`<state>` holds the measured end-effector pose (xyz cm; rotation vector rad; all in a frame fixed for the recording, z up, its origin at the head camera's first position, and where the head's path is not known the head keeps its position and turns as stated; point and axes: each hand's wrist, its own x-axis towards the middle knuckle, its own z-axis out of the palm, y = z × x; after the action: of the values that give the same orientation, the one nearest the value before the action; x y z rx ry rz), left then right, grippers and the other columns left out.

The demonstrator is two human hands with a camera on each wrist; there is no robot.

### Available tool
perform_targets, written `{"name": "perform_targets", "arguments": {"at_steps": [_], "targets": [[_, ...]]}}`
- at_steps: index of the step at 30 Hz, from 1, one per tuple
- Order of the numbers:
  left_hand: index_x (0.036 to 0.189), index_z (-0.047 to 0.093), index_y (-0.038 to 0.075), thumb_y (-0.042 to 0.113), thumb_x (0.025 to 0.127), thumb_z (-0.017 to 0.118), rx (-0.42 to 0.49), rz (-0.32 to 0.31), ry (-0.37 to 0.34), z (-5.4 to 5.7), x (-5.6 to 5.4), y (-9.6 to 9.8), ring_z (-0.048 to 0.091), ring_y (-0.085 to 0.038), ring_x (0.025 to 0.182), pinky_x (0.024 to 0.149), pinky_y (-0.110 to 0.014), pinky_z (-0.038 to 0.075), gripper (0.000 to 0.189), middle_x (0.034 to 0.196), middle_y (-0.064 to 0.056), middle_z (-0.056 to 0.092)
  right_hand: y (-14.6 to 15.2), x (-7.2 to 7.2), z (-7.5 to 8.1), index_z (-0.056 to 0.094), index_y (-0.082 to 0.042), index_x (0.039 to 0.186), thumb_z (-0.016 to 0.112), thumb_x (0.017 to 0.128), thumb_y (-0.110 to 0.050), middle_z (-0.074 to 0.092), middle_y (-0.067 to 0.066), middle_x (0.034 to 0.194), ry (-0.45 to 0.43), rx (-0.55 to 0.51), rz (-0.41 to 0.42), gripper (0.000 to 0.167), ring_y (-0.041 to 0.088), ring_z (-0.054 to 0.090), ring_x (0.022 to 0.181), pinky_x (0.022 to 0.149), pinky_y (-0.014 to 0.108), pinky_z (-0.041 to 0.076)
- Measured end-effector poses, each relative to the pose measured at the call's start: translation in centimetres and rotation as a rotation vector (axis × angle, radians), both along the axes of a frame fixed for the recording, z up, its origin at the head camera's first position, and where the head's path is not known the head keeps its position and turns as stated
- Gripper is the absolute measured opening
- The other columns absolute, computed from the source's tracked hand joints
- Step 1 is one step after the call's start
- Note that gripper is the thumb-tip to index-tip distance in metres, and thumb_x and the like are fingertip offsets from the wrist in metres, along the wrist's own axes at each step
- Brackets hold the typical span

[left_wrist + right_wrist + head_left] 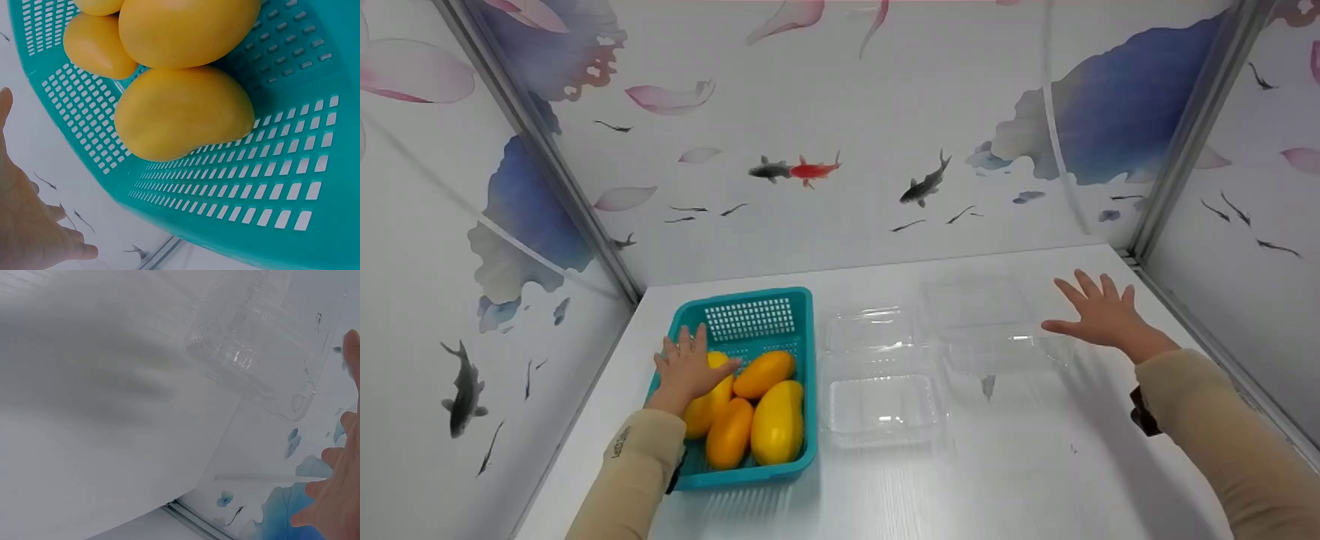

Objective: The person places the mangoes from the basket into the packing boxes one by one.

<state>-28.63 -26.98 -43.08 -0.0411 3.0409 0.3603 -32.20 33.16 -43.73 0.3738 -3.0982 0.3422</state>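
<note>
Several yellow-orange mangoes (778, 424) lie in a teal plastic basket (808, 360) on the left half of the table. Over the basket's left side hovers my left hand (690, 369), fingers spread, partly covering one mango. In the left wrist view that hand (34, 219) shows beyond the basket wall, and a mango (183, 115) leans near the perforated side. My right hand (1102, 315) is held up at the right with fingers fanned out and nothing in it. Nearest to it is a clear plastic box (982, 307) with its lid raised; a second clear box (881, 405) stands closer to the basket.
White panels (870, 97) printed with fish and petals enclose the table at the back and both sides. Metal corner posts (1177, 150) rise at the back corners. The white tabletop (1035, 480) extends in front of the clear boxes.
</note>
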Motion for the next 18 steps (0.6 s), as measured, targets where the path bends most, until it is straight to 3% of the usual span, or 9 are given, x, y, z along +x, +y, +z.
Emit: {"name": "perform_targets", "arguments": {"at_steps": [9,14,18], "targets": [[0.146,0.004,0.0,0.062,0.084,0.047,-0.022,0.008,-0.01,0.2,-0.2,0.3,-0.006,-0.056,0.13,0.099,-0.07,-0.002,0.097,0.147,-0.031,-0.002,-0.2,0.0,0.4,0.017,-0.001,0.143,0.046,0.083,-0.064,0.005,0.035,0.144,-0.061,0.037,-0.003,0.092,0.062,0.001,0.126,0.092,0.075,-0.004],[0.146,0.004,0.001,0.067,0.081,0.044,-0.038,0.0,-0.02,0.4,-0.2,0.5,-0.005,-0.055,0.13,0.099,-0.07,-0.002,0.101,0.148,-0.03,-0.003,-1.2,0.3,0.4,0.019,0.002,0.142,0.047,0.084,-0.062,0.007,0.035,0.144,-0.03,0.026,0.012,0.091,0.06,0.003,0.127,0.093,0.075,-0.003],[0.146,0.005,0.0,0.066,0.082,0.044,-0.059,0.003,-0.012,0.2,0.0,0.6,-0.004,-0.056,0.13,0.099,-0.07,0.0,0.1,0.148,-0.03,-0.002,-3.4,0.8,0.0,0.022,0.002,0.142,0.049,0.083,-0.06,0.012,0.033,0.145,0.025,0.009,0.069,0.089,0.058,0.008,0.127,0.095,0.074,0.003]]}}
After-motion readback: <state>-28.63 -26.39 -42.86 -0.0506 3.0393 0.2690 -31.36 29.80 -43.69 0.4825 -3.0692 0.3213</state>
